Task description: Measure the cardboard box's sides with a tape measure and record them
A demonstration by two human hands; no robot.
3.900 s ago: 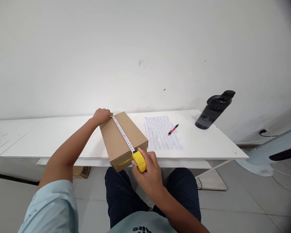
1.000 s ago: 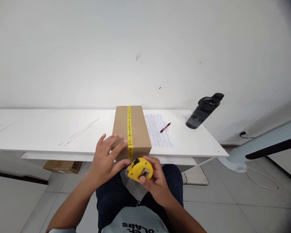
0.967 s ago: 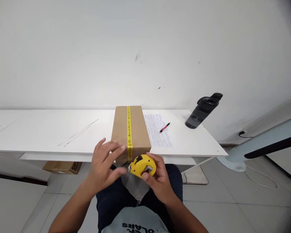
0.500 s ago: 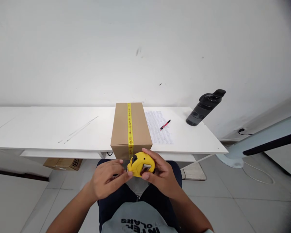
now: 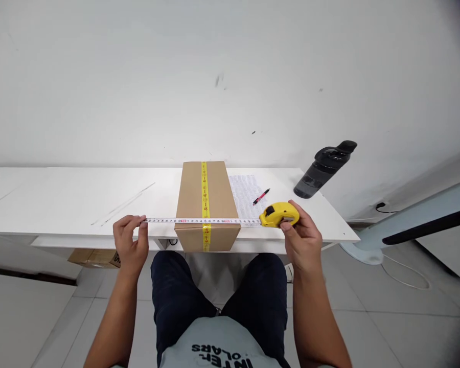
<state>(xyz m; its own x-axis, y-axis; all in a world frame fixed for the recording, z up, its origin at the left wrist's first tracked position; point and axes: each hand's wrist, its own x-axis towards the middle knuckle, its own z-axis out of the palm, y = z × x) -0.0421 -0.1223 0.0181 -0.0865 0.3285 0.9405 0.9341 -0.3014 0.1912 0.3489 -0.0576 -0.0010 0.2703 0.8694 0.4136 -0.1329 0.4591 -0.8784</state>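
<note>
My right hand [image 5: 302,237] grips the yellow case of a tape measure [image 5: 278,214], right of a cardboard box. Its white, numbered blade [image 5: 168,221] is pulled out to the left and runs level across the near end of the box. My left hand [image 5: 131,237] pinches the blade's free end between thumb and fingers, to the left of the box. The brown cardboard box [image 5: 190,197] sits on the white table, sealed along its top with yellow printed tape [image 5: 204,189]. Whether the blade touches the box is hard to tell.
A sheet of paper with writing [image 5: 245,191] lies right of the box, with a red and black pen [image 5: 261,197] on it. A dark bottle [image 5: 322,171] stands near the right end of the white table [image 5: 69,199]. Another carton [image 5: 94,257] is under the table.
My hands have moved apart and forward from my lap to over the box's near end. The blade, earlier inside the case, is now drawn out between them.
</note>
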